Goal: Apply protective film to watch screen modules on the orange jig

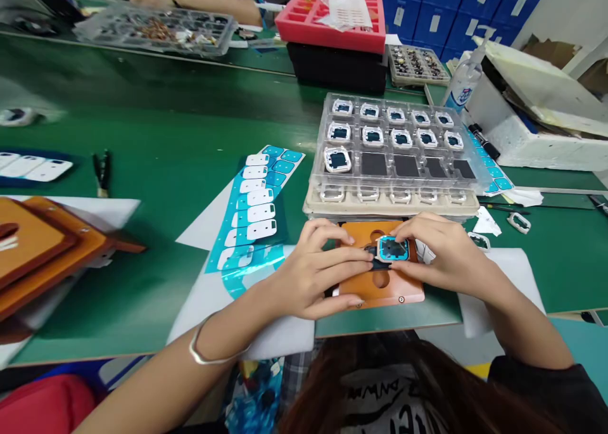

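Observation:
An orange fixture board (380, 294) with round cutouts lies at the table's front edge. Over its middle sits a small white watch-case-like frame (380, 249) with a shiny blue face. My right hand (437, 253) grips this frame between thumb and fingers at its right side. My left hand (318, 269) rests over the board's left part, fingers stretched out and apart, the tips touching a black piece beside the frame. Behind the board stands a clear tray (399, 180) of similar white frames, its front row partly unfilled. Left of my hands lie blue sheets with white stickers (256, 196).
More orange boards (42, 244) lie at the left, near a black brush (102, 174). A red tray (332, 35) on a black box, a parts tray (156, 31), a pump bottle (468, 73) and a foam box (536, 136) stand behind. Another person's arm (213, 4) reaches across the far side.

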A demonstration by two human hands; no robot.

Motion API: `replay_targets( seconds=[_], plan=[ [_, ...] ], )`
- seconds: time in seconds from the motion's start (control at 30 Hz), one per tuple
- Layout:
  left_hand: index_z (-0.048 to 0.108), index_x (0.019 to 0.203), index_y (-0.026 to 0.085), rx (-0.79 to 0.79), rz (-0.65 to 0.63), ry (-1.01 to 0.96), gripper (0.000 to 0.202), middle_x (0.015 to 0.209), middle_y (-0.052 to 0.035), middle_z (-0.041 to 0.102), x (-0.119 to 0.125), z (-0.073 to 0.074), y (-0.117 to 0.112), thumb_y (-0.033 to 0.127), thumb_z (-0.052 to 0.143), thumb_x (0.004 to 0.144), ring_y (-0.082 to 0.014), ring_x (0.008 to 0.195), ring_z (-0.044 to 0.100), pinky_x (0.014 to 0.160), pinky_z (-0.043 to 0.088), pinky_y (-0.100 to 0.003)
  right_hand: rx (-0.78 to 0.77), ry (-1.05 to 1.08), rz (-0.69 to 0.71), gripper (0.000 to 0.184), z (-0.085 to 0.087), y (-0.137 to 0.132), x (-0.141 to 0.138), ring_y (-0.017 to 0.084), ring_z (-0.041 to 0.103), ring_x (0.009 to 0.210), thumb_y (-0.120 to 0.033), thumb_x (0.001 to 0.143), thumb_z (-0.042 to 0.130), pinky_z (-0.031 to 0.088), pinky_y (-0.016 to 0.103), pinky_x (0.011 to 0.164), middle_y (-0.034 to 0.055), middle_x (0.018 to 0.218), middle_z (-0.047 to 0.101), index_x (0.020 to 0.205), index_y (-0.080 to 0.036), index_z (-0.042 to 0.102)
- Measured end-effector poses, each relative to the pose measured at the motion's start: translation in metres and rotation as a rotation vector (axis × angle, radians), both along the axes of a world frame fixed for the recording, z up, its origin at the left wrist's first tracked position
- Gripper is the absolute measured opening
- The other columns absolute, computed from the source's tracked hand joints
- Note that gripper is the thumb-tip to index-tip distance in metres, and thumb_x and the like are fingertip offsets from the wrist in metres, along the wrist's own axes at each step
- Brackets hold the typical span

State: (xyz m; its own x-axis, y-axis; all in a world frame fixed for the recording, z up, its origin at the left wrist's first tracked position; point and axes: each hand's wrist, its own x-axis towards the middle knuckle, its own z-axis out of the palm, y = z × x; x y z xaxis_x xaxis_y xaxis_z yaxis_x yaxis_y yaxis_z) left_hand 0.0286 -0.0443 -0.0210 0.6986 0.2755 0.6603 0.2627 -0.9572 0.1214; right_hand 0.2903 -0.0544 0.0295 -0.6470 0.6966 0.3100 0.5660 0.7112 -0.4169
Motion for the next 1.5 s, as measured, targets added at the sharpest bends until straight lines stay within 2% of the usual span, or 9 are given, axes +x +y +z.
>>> replay_targets(
  seconds=[0.17,0.37,0.53,0.67,0.8,0.93,1.17,1.3,1.5],
  plan=[
    [0.063,0.113,0.021,-0.010,0.108,-0.122,0.027,0.099,-0.0053,0.076,0.002,-0.001,-0.003,0.036,0.065,0.091,-0.0247,0.099,0.055,0.086,0.043,-0.040,-0.015,0.062,0.019,0.017,-0.003,-0.003,-0.010,0.020,0.064,0.082,-0.025,0.088,0.071,0.053,0.032,0.071,0.0054,0.089,0.072,0.100,-0.018,0.061],
    [0.064,0.117,0.020,0.013,0.159,-0.081,0.036,0.115,-0.0119,0.072,0.003,-0.002,-0.004,0.047,0.060,0.093,-0.0268,0.104,0.053,0.088,0.045,-0.043,0.026,0.125,0.039,0.026,-0.008,-0.006,-0.014,0.020,0.065,0.086,-0.027,0.084,0.075,0.054,0.030,0.068,0.0068,0.094,0.073,0.104,-0.019,0.059],
    [0.065,0.116,0.023,-0.012,0.115,-0.149,0.030,0.104,-0.0076,0.074,0.003,0.001,-0.004,0.041,0.067,0.092,-0.0235,0.101,0.056,0.083,0.051,-0.039,-0.175,0.272,0.026,0.027,-0.003,-0.007,-0.017,0.014,0.067,0.077,-0.030,0.079,0.079,0.053,0.023,0.059,0.0030,0.093,0.073,0.096,-0.022,0.059],
    [0.065,0.112,0.022,-0.152,0.039,-0.248,0.029,0.095,-0.0059,0.075,0.005,0.006,-0.007,0.043,0.067,0.092,-0.0198,0.091,0.063,0.077,0.055,-0.036,-0.269,0.422,0.045,0.030,-0.002,-0.013,-0.021,0.016,0.073,0.082,-0.029,0.077,0.081,0.058,0.025,0.066,0.0031,0.094,0.075,0.094,-0.022,0.057],
    [0.064,0.109,0.020,-0.278,0.015,-0.354,0.035,0.090,-0.0061,0.075,0.007,0.007,-0.010,0.047,0.068,0.089,-0.0185,0.087,0.066,0.075,0.057,-0.035,-0.150,0.447,0.069,0.027,-0.002,-0.018,-0.025,0.018,0.075,0.083,-0.027,0.077,0.081,0.060,0.027,0.071,0.0051,0.094,0.078,0.093,-0.022,0.060],
    [0.066,0.109,0.021,-0.347,-0.006,-0.377,0.039,0.090,-0.0061,0.076,0.007,0.006,-0.011,0.053,0.069,0.086,-0.0198,0.089,0.067,0.074,0.059,-0.035,0.003,0.417,0.105,0.022,0.002,-0.020,-0.028,0.020,0.075,0.084,-0.029,0.080,0.078,0.062,0.031,0.075,0.0070,0.094,0.078,0.098,-0.022,0.065],
    [0.063,0.106,0.023,-0.306,-0.031,-0.314,0.032,0.094,-0.0058,0.077,0.006,0.008,-0.010,0.049,0.068,0.089,-0.0201,0.093,0.068,0.080,0.057,-0.040,0.134,0.374,0.102,0.023,0.006,-0.025,-0.031,0.020,0.075,0.085,-0.027,0.084,0.075,0.064,0.036,0.078,0.0069,0.094,0.079,0.104,-0.023,0.064],
    [0.064,0.109,0.024,-0.268,-0.031,-0.273,0.029,0.098,-0.0055,0.078,0.004,0.008,-0.010,0.046,0.066,0.091,-0.0204,0.097,0.068,0.082,0.056,-0.041,0.198,0.360,0.128,0.021,0.005,-0.027,-0.032,0.020,0.074,0.084,-0.024,0.085,0.075,0.063,0.035,0.076,0.0092,0.093,0.078,0.102,-0.021,0.064],
    [0.064,0.108,0.031,-0.261,-0.024,-0.221,0.021,0.106,-0.0019,0.079,-0.001,0.010,-0.013,0.045,0.065,0.092,-0.0210,0.096,0.068,0.085,0.053,-0.047,0.266,0.321,0.120,0.012,0.006,-0.029,-0.033,0.019,0.072,0.081,-0.029,0.089,0.071,0.064,0.036,0.072,0.0086,0.089,0.077,0.097,-0.023,0.064]
  ],
)
